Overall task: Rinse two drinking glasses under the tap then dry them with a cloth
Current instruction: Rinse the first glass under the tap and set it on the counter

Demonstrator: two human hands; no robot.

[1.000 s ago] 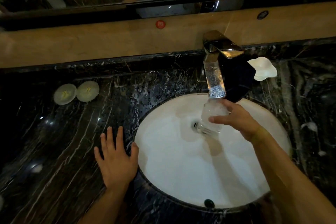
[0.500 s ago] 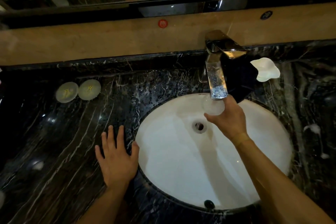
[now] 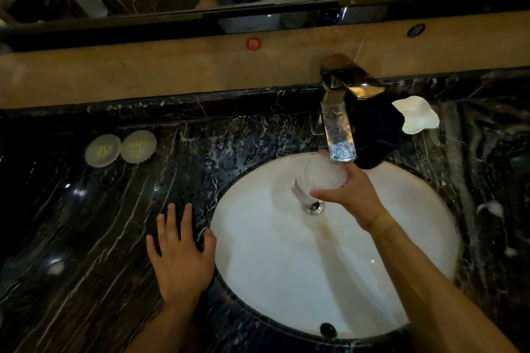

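Observation:
My right hand (image 3: 354, 198) grips a clear drinking glass (image 3: 318, 179) right under the spout of the chrome tap (image 3: 339, 123), above the white sink basin (image 3: 258, 252). The glass is tilted, its mouth near the spout and frothy water inside it. A dark cloth (image 3: 372, 135) lies bunched behind and to the right of the tap. My left hand (image 3: 180, 255) rests flat on the black marble counter (image 3: 86, 223) by the basin's left rim, fingers spread and empty. No second glass is in view.
Two round pale lids or coasters (image 3: 120, 149) lie on the counter at the left. A white wavy dish (image 3: 417, 114) sits right of the cloth. A mirror and a tan ledge run along the back. Water drops cover the counter near the basin.
My right hand first raised the glass close under the spout, then tilted it and lowered it slightly, water now filling it. My left hand stayed flat on the counter.

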